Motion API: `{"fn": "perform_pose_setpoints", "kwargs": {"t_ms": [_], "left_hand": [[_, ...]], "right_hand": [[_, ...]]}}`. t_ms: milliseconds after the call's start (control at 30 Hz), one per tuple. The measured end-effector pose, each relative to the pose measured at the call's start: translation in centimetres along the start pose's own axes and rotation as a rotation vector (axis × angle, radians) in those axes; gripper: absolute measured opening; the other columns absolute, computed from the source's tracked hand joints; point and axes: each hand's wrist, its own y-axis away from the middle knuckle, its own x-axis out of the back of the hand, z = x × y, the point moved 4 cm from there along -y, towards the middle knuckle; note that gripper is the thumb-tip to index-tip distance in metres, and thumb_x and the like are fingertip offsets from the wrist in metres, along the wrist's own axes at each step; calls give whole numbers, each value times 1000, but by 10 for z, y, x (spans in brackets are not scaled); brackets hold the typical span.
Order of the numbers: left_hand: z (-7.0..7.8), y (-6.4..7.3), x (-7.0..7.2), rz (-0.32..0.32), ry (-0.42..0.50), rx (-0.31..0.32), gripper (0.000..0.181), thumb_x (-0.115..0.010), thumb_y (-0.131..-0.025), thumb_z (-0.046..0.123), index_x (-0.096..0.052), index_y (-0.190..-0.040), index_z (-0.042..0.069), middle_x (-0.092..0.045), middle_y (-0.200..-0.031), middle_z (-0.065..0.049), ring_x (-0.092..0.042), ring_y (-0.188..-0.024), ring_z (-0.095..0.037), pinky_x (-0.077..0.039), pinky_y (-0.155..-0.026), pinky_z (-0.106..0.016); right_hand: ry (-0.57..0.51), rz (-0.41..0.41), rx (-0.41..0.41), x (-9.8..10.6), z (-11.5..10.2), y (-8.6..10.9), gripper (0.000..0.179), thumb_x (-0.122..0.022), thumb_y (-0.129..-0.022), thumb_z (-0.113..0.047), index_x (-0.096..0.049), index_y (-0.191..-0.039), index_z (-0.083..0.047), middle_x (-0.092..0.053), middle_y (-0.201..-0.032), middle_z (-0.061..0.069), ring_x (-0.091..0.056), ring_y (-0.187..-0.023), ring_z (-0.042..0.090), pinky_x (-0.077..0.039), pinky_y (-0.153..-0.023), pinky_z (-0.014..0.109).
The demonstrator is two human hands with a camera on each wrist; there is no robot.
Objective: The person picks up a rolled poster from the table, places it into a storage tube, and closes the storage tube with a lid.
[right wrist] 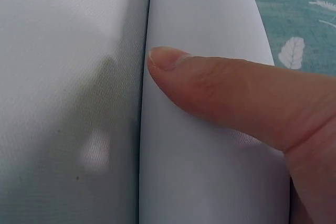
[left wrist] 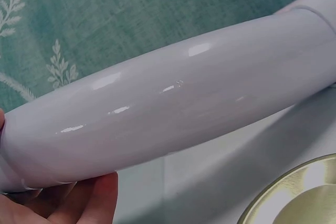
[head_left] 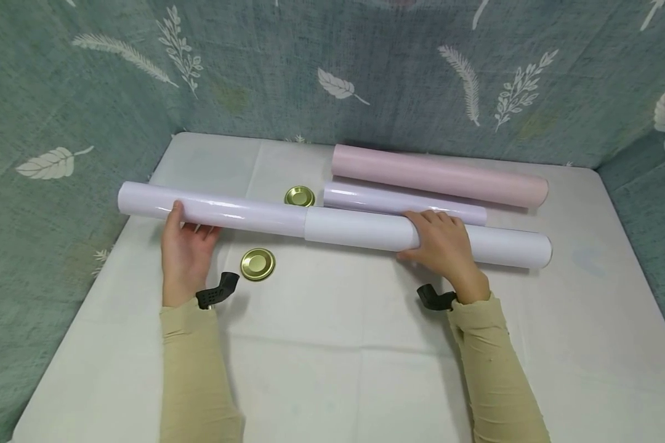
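Observation:
A glossy pale-lavender roll (head_left: 244, 215) meets a slightly wider white tube (head_left: 360, 229) end to end, its right end appearing to sit inside the tube's mouth. My left hand (head_left: 187, 252) holds the roll near its left end, thumb on the near upper side and fingers underneath. The left wrist view shows fingertips (left wrist: 102, 192) under the glossy surface. My right hand (head_left: 442, 243) grips the white tube from above around its middle. In the right wrist view the thumb (right wrist: 210, 82) lies across the tube; the other fingers are hidden.
Behind the white tube lie a shorter lavender roll (head_left: 404, 202) and a thick pink tube (head_left: 438, 175). One gold metal lid (head_left: 257, 264) lies in front of the held roll, another gold lid (head_left: 300, 196) behind it. A leaf-patterned green cloth (head_left: 338, 61) rises behind the white table (head_left: 321, 381).

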Motion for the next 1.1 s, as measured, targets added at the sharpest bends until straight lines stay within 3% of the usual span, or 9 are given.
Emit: {"fn": "perform_pose_setpoints", "kwargs": {"t_ms": [533,700,1000,1100], "left_hand": [[2,-2,14,9,-64,99,61,-64,-83,27,-27,-130,23,-35,-130,-10,-40,-119,-31,-22,-101,-47],[4,0,13,-49,-71,118,56,-63,-84,28,-30,-129,23,-35,-130,-10,-39,-119,-34,-23,-100,-49],[-4,7,1,-229,-232,118,39,-50,-92,25,-35,-125,12,-39,-124,-11,-42,-114,-35,-20,-100,-51],[-4,6,-1,-238,-244,115,37,-50,-92,26,-37,-123,11,-40,-120,-11,-49,-106,-34,-24,-99,-50]], "right_hand": [[-3,3,13,0,3,0,86,-73,-60,-57,-40,-133,-24,-50,-121,7,-41,-112,31,-28,-89,49],[-11,6,22,-1,3,0,86,-72,-61,-57,-40,-133,-23,-49,-122,7,-41,-113,31,-28,-89,50],[-5,7,32,0,4,1,85,-72,-61,-56,-40,-133,-22,-50,-121,8,-41,-113,32,-29,-89,50],[-4,10,33,1,3,0,85,-72,-62,-56,-40,-133,-23,-50,-122,8,-41,-112,31,-29,-89,50]]}}
